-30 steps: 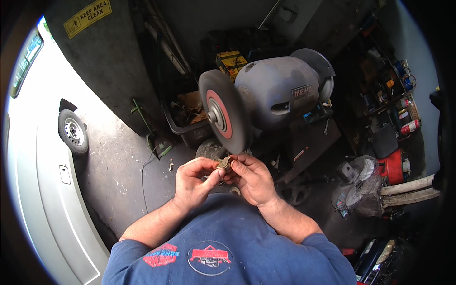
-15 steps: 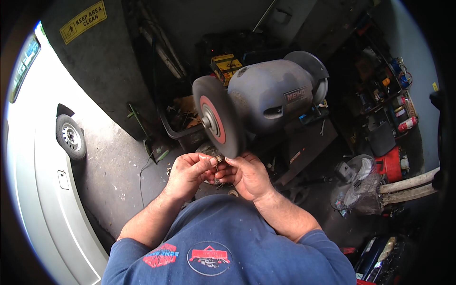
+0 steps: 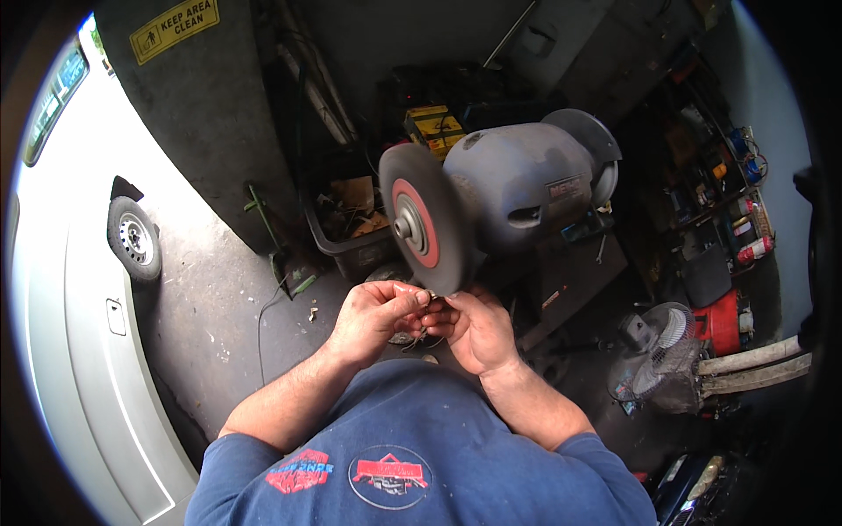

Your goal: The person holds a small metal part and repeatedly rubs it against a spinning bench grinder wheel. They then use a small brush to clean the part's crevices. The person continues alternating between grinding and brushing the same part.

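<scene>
My left hand (image 3: 368,323) and my right hand (image 3: 481,331) meet just under the rim of a dark grinding wheel (image 3: 453,254) with a red centre. Pinched between both hands' fingertips is a small brass-coloured metal piece (image 3: 432,296), mostly covered by the fingers. It lies close to the wheel's lower edge; whether it touches, I cannot tell. The wheel's face looks smeared, as if spinning. It is mounted on the left end of a grey-blue bench grinder (image 3: 509,171), with a second wheel (image 3: 605,180) under a guard at the far right end.
A black bin (image 3: 338,245) with scraps stands left of the grinder, and a yellow box (image 3: 434,127) is behind it. On the right are a fan (image 3: 653,351) and crowded shelves (image 3: 702,175). A pale vehicle (image 3: 70,377) and a wheel with tyre (image 3: 134,238) are at left.
The whole scene has shifted slightly rightward in view. Both hands stay at the wheel's lower edge with the metal piece, which now shows less between the fingers.
</scene>
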A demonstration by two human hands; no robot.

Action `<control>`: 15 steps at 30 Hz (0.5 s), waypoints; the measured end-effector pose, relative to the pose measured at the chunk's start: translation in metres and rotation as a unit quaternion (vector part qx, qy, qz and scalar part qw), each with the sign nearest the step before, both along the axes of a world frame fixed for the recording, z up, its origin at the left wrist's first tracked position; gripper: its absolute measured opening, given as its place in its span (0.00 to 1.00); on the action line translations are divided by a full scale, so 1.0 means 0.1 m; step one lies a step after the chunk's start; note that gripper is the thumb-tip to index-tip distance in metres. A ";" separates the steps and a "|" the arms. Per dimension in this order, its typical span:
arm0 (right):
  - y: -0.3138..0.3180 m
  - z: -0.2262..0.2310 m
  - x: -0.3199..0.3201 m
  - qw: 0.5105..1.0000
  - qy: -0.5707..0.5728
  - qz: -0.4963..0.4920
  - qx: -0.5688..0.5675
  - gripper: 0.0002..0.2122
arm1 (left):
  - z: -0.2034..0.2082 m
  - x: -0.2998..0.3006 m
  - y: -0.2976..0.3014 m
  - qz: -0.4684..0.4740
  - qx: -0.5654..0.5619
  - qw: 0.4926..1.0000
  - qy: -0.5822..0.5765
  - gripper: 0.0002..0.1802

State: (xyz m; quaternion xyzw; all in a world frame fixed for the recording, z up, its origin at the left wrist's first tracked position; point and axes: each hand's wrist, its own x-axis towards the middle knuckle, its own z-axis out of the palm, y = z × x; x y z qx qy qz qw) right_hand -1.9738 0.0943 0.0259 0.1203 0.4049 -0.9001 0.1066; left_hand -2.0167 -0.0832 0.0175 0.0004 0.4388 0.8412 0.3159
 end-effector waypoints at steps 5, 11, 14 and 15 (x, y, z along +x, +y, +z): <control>0.01 -0.03 0.03 0.999 -0.007 -0.010 -0.052 0.08 | 0.01 0.10 0.00 0.017 0.042 0.999 0.005 0.10; 0.01 -0.10 0.02 0.992 -0.047 -0.011 -0.116 0.09 | 0.02 0.07 0.02 0.032 -0.039 0.997 0.063 0.10; 0.01 -0.10 0.01 0.992 -0.045 -0.021 -0.120 0.10 | 0.06 0.05 0.04 0.036 -0.077 0.992 0.094 0.10; 0.01 -0.09 0.02 0.992 -0.046 -0.026 -0.115 0.10 | 0.07 0.05 0.05 0.032 -0.081 0.991 0.100 0.10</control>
